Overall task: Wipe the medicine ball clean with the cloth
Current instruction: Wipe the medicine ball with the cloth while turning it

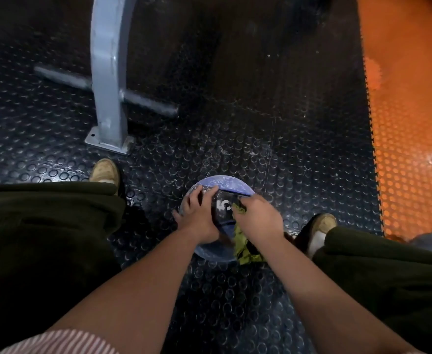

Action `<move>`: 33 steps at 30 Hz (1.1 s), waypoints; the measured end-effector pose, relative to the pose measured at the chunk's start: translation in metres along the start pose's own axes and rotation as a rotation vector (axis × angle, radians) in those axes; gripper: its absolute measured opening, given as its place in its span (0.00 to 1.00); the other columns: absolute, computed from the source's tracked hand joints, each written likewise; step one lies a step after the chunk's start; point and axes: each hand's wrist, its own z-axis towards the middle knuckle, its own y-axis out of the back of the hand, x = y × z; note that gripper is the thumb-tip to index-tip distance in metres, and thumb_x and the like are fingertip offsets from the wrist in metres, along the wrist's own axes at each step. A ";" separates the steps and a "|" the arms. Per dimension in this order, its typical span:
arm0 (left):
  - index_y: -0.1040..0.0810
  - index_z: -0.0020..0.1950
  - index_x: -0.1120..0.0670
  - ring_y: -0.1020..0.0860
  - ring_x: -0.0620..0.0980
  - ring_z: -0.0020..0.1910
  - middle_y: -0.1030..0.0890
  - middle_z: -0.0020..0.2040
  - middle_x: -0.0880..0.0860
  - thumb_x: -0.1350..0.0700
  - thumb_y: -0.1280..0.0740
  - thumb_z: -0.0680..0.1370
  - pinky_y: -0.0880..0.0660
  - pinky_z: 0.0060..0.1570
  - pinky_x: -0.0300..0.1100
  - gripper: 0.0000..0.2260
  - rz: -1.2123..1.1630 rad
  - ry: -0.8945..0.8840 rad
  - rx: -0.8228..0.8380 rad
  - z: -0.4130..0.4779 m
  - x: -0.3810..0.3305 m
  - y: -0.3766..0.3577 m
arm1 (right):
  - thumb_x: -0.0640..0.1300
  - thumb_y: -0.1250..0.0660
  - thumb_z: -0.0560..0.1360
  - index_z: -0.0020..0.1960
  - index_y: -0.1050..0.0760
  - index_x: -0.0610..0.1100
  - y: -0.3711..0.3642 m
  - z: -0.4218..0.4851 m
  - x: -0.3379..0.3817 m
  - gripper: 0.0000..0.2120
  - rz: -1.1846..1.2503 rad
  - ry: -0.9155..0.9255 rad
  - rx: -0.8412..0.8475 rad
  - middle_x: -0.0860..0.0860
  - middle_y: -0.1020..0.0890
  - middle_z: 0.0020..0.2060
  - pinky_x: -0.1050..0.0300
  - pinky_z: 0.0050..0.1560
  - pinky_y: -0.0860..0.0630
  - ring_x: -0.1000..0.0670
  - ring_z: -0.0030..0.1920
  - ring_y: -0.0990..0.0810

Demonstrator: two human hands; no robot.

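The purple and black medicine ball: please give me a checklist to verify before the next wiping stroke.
1. The purple and black medicine ball rests on the black studded rubber floor: ok.
2. The left hand steadies the ball, fingers spread: ok.
3. The right hand holds the yellow-green cloth against the ball: ok.
4. Purple top clean: cannot tell; pale specks show.
5. Underside clean: cannot tell; hidden.

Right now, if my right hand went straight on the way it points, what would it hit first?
The number 5 band on the ball, where the right hand holds the cloth; beyond that, probably the fingertips of the left hand.
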 end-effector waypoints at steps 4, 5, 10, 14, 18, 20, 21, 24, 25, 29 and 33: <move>0.57 0.75 0.35 0.62 0.56 0.77 0.65 0.77 0.45 0.50 0.24 0.70 0.51 0.71 0.68 0.48 -0.011 -0.038 -0.017 0.001 0.001 -0.009 | 0.48 0.39 0.78 0.55 0.22 0.47 0.000 -0.009 -0.004 0.11 -0.044 0.032 0.019 0.49 0.24 0.53 0.55 0.43 0.28 0.46 0.52 0.22; 0.59 0.75 0.35 0.64 0.56 0.77 0.66 0.76 0.45 0.49 0.24 0.70 0.50 0.72 0.65 0.48 -0.002 -0.049 -0.020 0.001 0.001 -0.012 | 0.47 0.39 0.77 0.54 0.22 0.47 0.003 -0.003 -0.004 0.10 -0.063 0.027 0.018 0.49 0.24 0.50 0.55 0.41 0.29 0.45 0.50 0.22; 0.61 0.76 0.37 0.66 0.60 0.76 0.67 0.76 0.50 0.40 0.23 0.66 0.51 0.74 0.58 0.54 -0.014 -0.100 -0.032 0.000 0.001 -0.020 | 0.42 0.41 0.77 0.59 0.24 0.47 0.014 0.032 0.005 0.13 -0.114 0.009 0.032 0.46 0.25 0.53 0.55 0.41 0.29 0.42 0.50 0.23; 0.57 0.75 0.36 0.65 0.58 0.76 0.65 0.76 0.48 0.44 0.22 0.66 0.48 0.75 0.58 0.52 -0.098 -0.076 -0.002 0.006 0.002 -0.012 | 0.47 0.41 0.78 0.59 0.24 0.47 0.008 0.024 0.005 0.12 -0.072 0.014 0.004 0.46 0.25 0.54 0.54 0.43 0.28 0.43 0.51 0.23; 0.56 0.74 0.34 0.64 0.55 0.77 0.66 0.75 0.43 0.53 0.24 0.69 0.45 0.74 0.58 0.48 -0.104 -0.060 -0.001 0.006 0.003 -0.012 | 0.51 0.40 0.78 0.59 0.23 0.48 -0.008 -0.012 -0.002 0.13 -0.051 0.063 -0.032 0.50 0.23 0.55 0.53 0.46 0.26 0.46 0.54 0.22; 0.57 0.72 0.32 0.65 0.55 0.76 0.68 0.72 0.41 0.57 0.26 0.71 0.45 0.74 0.58 0.47 -0.078 -0.057 -0.006 0.007 0.005 -0.014 | 0.49 0.40 0.78 0.56 0.23 0.47 -0.005 -0.009 -0.002 0.12 -0.068 0.056 -0.018 0.49 0.23 0.53 0.53 0.44 0.26 0.45 0.51 0.22; 0.58 0.71 0.31 0.65 0.56 0.76 0.69 0.70 0.38 0.57 0.26 0.71 0.44 0.74 0.58 0.47 -0.071 -0.058 -0.008 0.008 0.006 -0.016 | 0.48 0.40 0.78 0.55 0.23 0.47 -0.002 -0.002 -0.002 0.11 -0.082 0.045 -0.003 0.48 0.23 0.52 0.54 0.42 0.27 0.44 0.50 0.22; 0.60 0.74 0.36 0.65 0.57 0.76 0.70 0.70 0.41 0.50 0.25 0.72 0.45 0.74 0.59 0.48 -0.056 -0.060 -0.014 0.010 0.007 -0.021 | 0.45 0.41 0.78 0.57 0.24 0.46 0.010 0.028 0.009 0.11 -0.093 -0.002 0.025 0.47 0.24 0.52 0.56 0.39 0.31 0.44 0.46 0.23; 0.60 0.76 0.40 0.64 0.57 0.76 0.70 0.72 0.45 0.48 0.25 0.72 0.47 0.75 0.58 0.49 -0.036 -0.057 -0.025 0.011 0.006 -0.022 | 0.44 0.41 0.78 0.57 0.24 0.46 0.013 0.036 0.013 0.11 -0.090 -0.014 0.034 0.47 0.24 0.52 0.55 0.39 0.31 0.44 0.46 0.24; 0.57 0.77 0.41 0.64 0.57 0.76 0.67 0.74 0.46 0.46 0.23 0.67 0.48 0.74 0.59 0.51 -0.077 -0.060 -0.019 0.010 0.003 -0.018 | 0.43 0.41 0.77 0.59 0.25 0.45 0.011 0.032 0.016 0.12 -0.118 -0.001 0.055 0.46 0.24 0.53 0.56 0.39 0.31 0.44 0.47 0.23; 0.55 0.73 0.33 0.65 0.54 0.76 0.66 0.75 0.44 0.51 0.25 0.70 0.49 0.74 0.60 0.46 -0.112 -0.061 0.001 0.009 -0.003 -0.014 | 0.48 0.40 0.78 0.60 0.26 0.46 -0.005 -0.011 0.003 0.13 -0.168 0.074 0.028 0.48 0.24 0.55 0.55 0.42 0.30 0.44 0.52 0.22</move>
